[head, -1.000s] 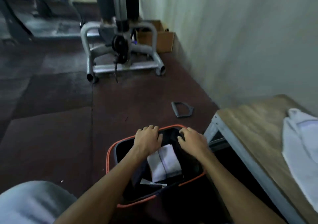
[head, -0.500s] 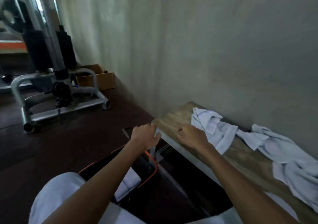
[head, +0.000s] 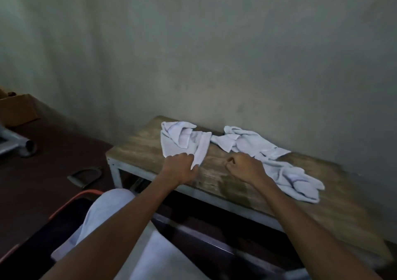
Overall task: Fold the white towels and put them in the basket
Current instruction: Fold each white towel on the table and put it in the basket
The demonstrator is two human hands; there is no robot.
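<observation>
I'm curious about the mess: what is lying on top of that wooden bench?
On the wooden bench: one crumpled white towel, pinched by the left hand, and a longer white towel heap. The right hand covers part of that heap.

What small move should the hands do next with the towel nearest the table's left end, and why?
Probably bring the right hand over to the crumpled towel and grip its near edge, so both hands can spread it flat on the table. The left hand pinches that edge; the right hand is curled and seems to hold nothing.
</observation>
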